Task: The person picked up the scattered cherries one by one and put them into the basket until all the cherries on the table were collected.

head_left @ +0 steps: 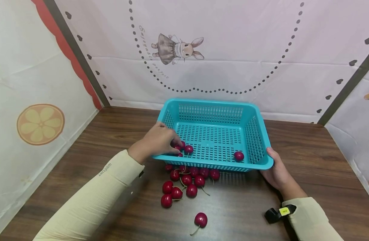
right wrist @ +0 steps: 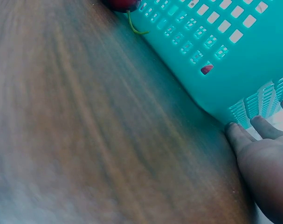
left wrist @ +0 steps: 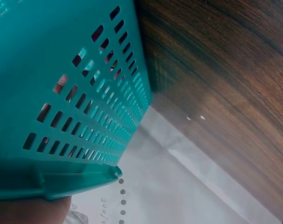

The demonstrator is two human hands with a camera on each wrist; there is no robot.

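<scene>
A turquoise plastic basket [head_left: 209, 165] with slotted walls stands on the table. Over its left wall reaches my left hand [head_left: 160, 140], thumb and fingers curved around cherries in the near-left corner; I cannot tell whether it pinches one. Beside those fingers lies a cherry [head_left: 188, 149] with its stem. My right hand [head_left: 277, 170] grips the near-right corner, thumb at the rim and fingers [right wrist: 267, 128] against the outer wall. Another cherry [head_left: 239, 156] sits inside near that corner. In the left wrist view the basket's wall [left wrist: 20, 93] hides most of the left hand.
Several dark red cherries [head_left: 186, 179], some with green stems, lie clustered on the brown wooden table [head_left: 127, 207] against the basket's near side. A single cherry [head_left: 200, 220] lies closer to me. Behind the basket rises a white printed cloth [head_left: 226, 40], with side cloths left and right.
</scene>
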